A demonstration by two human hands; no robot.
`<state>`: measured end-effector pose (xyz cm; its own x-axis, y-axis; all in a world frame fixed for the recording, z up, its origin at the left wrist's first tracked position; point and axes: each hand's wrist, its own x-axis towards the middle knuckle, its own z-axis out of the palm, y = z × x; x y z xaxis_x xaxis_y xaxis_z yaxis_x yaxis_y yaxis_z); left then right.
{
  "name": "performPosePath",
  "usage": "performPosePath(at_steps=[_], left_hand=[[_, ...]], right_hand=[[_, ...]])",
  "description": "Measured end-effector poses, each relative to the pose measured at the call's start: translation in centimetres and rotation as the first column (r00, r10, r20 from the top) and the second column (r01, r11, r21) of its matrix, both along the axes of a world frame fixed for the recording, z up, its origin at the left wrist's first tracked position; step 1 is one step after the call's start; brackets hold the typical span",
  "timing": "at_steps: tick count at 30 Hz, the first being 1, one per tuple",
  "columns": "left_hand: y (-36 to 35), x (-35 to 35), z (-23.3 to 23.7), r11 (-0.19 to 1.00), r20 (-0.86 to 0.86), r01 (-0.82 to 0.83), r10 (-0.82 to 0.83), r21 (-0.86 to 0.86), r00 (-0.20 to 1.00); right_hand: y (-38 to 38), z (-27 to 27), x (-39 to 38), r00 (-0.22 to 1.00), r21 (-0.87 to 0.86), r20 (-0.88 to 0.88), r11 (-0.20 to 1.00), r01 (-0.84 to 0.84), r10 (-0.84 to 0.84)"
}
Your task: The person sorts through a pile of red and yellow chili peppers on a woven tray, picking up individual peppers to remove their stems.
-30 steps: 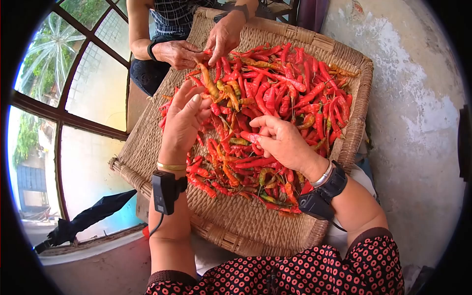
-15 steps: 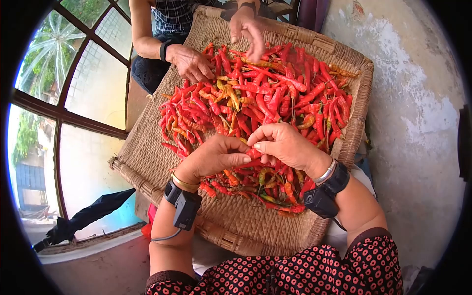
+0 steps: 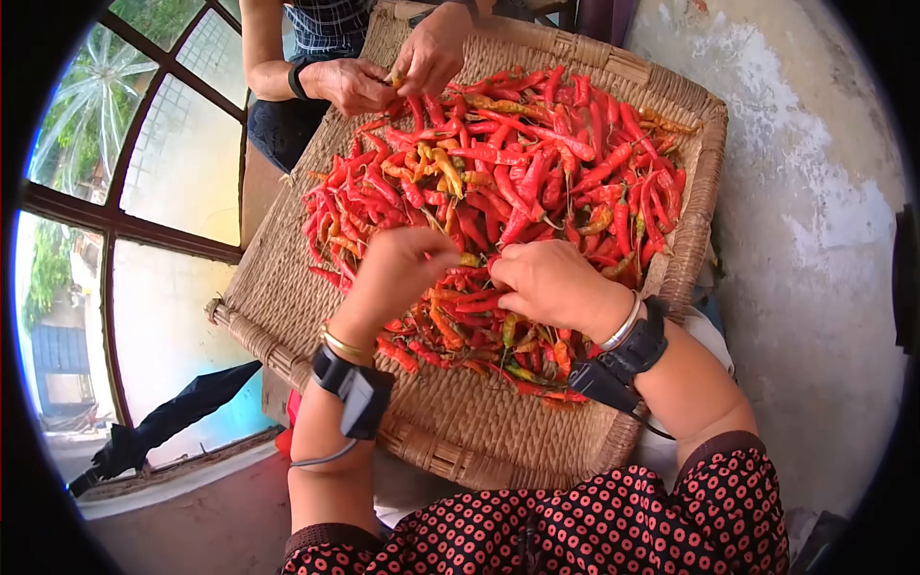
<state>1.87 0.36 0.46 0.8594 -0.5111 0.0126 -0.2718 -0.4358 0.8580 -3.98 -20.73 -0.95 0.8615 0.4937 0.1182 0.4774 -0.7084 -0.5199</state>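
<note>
Low in the frame, the woven tray [image 3: 460, 441] shows its near rim. At centre, our left hand [image 3: 398, 264] and right hand [image 3: 546, 283] meet fingertip to fingertip on the near edge of the red chilli heap [image 3: 537, 163]. The right fingers are curled together; the left is blurred, so we cannot tell its grip. The chillies spread up-frame from both, mostly lengthwise away. At the top, another person's hands [image 3: 383, 81] sit together.

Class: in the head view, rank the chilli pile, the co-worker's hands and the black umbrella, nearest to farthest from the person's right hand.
1. Chilli pile: under the right hand, touching.
2. Co-worker's hands: at the far edge of the tray.
3. Black umbrella: lower left, off the tray.
</note>
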Motion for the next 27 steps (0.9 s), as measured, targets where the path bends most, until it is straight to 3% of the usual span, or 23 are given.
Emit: performPosePath(at_steps=[1, 2, 4, 7, 11, 16, 19, 22, 23, 25, 27], left_hand=[[-0.5, -0.7, -0.2, 0.947, 0.156, 0.213, -0.254, 0.242, 0.954], [-0.8, -1.2, -0.3, 0.946, 0.154, 0.215, -0.256, 0.242, 0.954], [-1.4, -2.0, -0.2, 0.841, 0.066, 0.293, -0.36, 0.456, 0.931], [-1.5, -2.4, -0.7, 0.825, 0.133, 0.263, -0.374, 0.499, 0.918], [-1.6, -2.3, -0.9, 0.775, 0.128, 0.29, -0.428, 0.562, 0.895], [-0.5, -1.3, -1.6, 0.799, 0.067, 0.383, -0.462, 0.464, 0.884], [-0.9, -1.4, -0.8, 0.821, 0.093, 0.286, -0.377, 0.494, 0.921], [-1.0, -2.1, -1.2, 0.775, 0.168, 0.278, -0.439, 0.568, 0.883], [-1.0, -2.2, -1.1, 0.776, 0.168, 0.276, -0.437, 0.567, 0.884], [-1.0, -2.4, -1.0, 0.718, 0.146, 0.26, -0.45, 0.646, 0.881], [-0.8, -2.2, -1.0, 0.732, 0.161, 0.27, -0.46, 0.626, 0.873]], right_hand=[[0.0, 0.0, -0.3, 0.998, -0.05, 0.04, 0.998, -0.043, 0.045], [0.1, -0.3, -0.5, 0.998, -0.049, 0.038, 0.998, -0.041, 0.043], [0.2, -1.2, -0.7, 0.983, -0.167, 0.18, 0.986, 0.008, 0.023], [0.7, -1.5, -0.7, 0.98, -0.28, 0.192, 0.96, 0.015, 0.041], [0.5, -2.0, -0.4, 0.982, -0.284, 0.166, 0.958, -0.04, 0.09], [-2.0, -0.2, 0.1, 0.985, -0.156, 0.169, 0.988, -0.013, 0.039], [-2.6, 0.9, 0.7, 0.999, -0.103, 0.041, 0.995, 0.014, -0.01], [-2.3, 1.4, 1.3, 0.993, 0.272, -0.099, 0.959, 0.084, -0.059], [-2.1, 1.4, 1.4, 0.994, 0.271, -0.099, 0.959, 0.081, -0.056], [-1.7, 1.1, 1.4, 0.922, 0.497, -0.362, 0.809, 0.313, -0.135], [-1.8, 0.9, 1.6, 0.92, 0.552, -0.373, 0.769, 0.323, -0.118]])
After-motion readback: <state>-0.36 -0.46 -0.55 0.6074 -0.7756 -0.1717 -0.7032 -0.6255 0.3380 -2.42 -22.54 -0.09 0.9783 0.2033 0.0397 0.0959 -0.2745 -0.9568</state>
